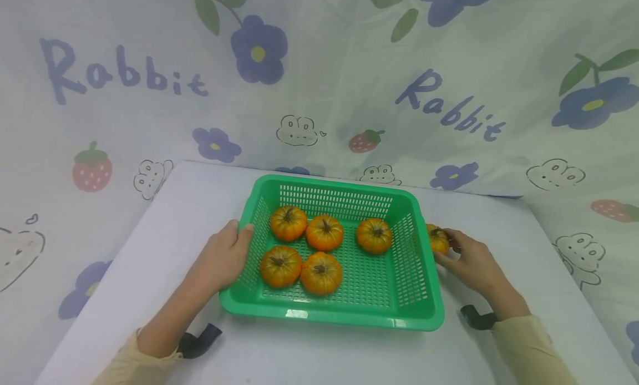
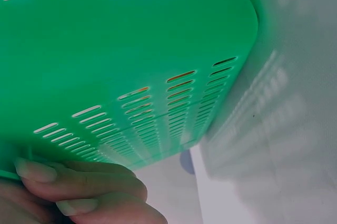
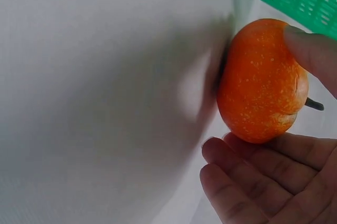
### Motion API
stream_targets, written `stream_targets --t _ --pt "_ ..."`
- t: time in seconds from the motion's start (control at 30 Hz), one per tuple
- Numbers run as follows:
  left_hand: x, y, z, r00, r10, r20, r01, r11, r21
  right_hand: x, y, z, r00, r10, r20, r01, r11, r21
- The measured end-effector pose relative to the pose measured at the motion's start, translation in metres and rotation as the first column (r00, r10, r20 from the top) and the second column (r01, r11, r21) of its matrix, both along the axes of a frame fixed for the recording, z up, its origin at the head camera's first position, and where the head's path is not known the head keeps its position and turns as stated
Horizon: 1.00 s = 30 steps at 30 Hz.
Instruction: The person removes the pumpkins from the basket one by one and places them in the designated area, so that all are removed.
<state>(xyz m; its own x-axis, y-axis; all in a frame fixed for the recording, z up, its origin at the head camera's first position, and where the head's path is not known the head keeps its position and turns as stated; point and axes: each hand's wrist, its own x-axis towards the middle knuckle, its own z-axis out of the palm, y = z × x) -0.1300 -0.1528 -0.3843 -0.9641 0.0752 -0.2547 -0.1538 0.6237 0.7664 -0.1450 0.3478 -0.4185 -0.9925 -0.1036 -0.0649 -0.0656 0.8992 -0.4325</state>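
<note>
In the head view, a green plastic basket (image 1: 344, 318) with slotted walls stands on the white table, holding several small orange pumpkins, one of them a pumpkin (image 1: 374, 236) apart at the right. My left hand (image 1: 227, 257) grips the basket's left rim; its curled fingers (image 2: 89, 182) show under the rim in the left wrist view. Outside the right wall, my right hand (image 1: 471, 263) holds another small pumpkin (image 3: 263, 82) between thumb and fingers. That pumpkin sits at table level, its stem pointing up, and the basket wall partly hides it in the head view.
Black curved pieces (image 1: 199, 340) show at both wrists. A cloth (image 1: 319, 85) printed with rabbits, flowers and strawberries hangs behind the table and along its sides. The white tabletop (image 1: 299, 357) extends around the basket.
</note>
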Motion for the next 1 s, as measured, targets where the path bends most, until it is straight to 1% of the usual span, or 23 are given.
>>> stream_targets --t 0.3,0.53,0.63,0.77,0.87,1.0 --pt "0.000 0.000 0.001 1.000 0.000 -0.004 0.000 1.000 0.000 0.001 0.000 -0.002 1.000 0.000 0.023 0.001 1.000 -0.008" --pt "-0.001 0.000 0.000 1.000 0.000 -0.002 0.000 1.000 -0.001 0.002 0.000 0.003 0.999 -0.001 0.043 0.000 0.999 0.036" --pt "-0.001 0.000 0.000 1.000 0.000 -0.003 0.000 1.000 0.002 0.003 0.001 0.010 1.000 0.011 0.025 -0.013 0.998 0.055" --pt "-0.001 0.000 0.000 1.000 0.003 0.002 -0.003 1.000 0.004 0.005 0.000 0.023 1.000 0.025 0.004 -0.025 0.997 0.077" --pt "0.000 0.000 0.000 1.000 0.002 0.000 -0.002 1.000 0.001 0.007 -0.003 0.036 0.999 0.031 -0.017 -0.030 0.995 0.093" --pt "0.000 0.000 -0.001 1.000 -0.002 -0.008 0.002 1.000 -0.004 0.010 -0.012 0.056 0.996 0.057 -0.074 -0.050 0.994 0.093"
